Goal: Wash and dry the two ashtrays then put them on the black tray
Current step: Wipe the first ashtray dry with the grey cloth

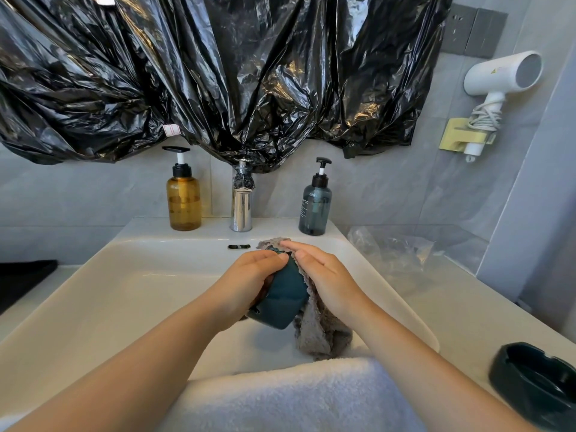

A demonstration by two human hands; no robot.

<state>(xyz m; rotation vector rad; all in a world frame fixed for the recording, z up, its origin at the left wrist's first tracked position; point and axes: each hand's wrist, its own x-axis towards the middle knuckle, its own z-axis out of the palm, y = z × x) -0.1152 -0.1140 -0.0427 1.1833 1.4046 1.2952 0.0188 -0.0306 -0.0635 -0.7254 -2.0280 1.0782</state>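
Now two hands are holding a teal ashtray [285, 297] over the sink [134, 294]
The left hand [249, 282] is gripping it with curled fingers while the right hand [327, 275], fingers straight, is pressing a grey cloth [314, 332] against its right side; a dark ashtray [536, 378] is sitting on the near right counter [442, 310], the black tray [21, 282] lying at the left edge

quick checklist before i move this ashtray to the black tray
1. Left hand grips the teal ashtray firmly: ok.
2. Right hand presses the grey cloth against it: ok.
3. Ashtray fully dry: cannot tell.
4. Black tray free to receive it: cannot tell, only a corner shows at the left.
5. Second ashtray on the tray: not ok, it sits on the counter at the right.
6. Tap off: ok, no stream visible.
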